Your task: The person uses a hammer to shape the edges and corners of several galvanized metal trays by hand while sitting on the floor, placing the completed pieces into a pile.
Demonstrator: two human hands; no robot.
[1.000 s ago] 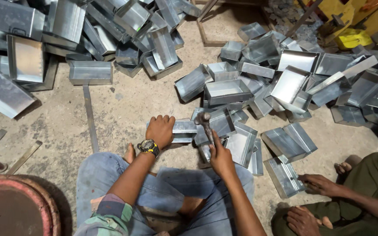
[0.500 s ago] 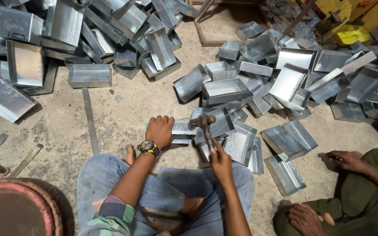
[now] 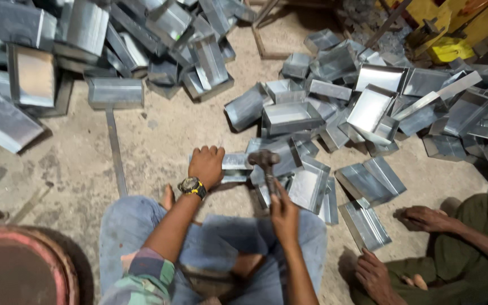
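on the concrete floor [image 3: 159,141], just in front of the seated person's knees, the left hand [image 3: 206,165] lies palm down with fingers together, pressing a small sheet-metal tray [image 3: 234,165] flat. the right hand [image 3: 284,213] is closed in a fist round the handle of a hammer [image 3: 265,161], whose head hangs over the tray's right end, just beside the left fingertips. whether the head touches the metal or hovers a little above it is hard to tell from this angle.

what could go wrong: the hammer head sits so near the holding fingers that a blow landing slightly left would likely catch them. the tray is thin and light, so a glancing strike could make it skid or flip out from under the palm, and its cut edges look sharp enough to nick skin. it also rests partly among other trays [image 3: 312,183], so it may rock under the blow.

the tray lies under the left hand, sticking out to its right, and beyond the right hand, with the hammer between. a wristwatch [image 3: 192,186] sits on the left wrist. another person's hands [image 3: 425,217] rest on the floor near right, well apart from the hammer.
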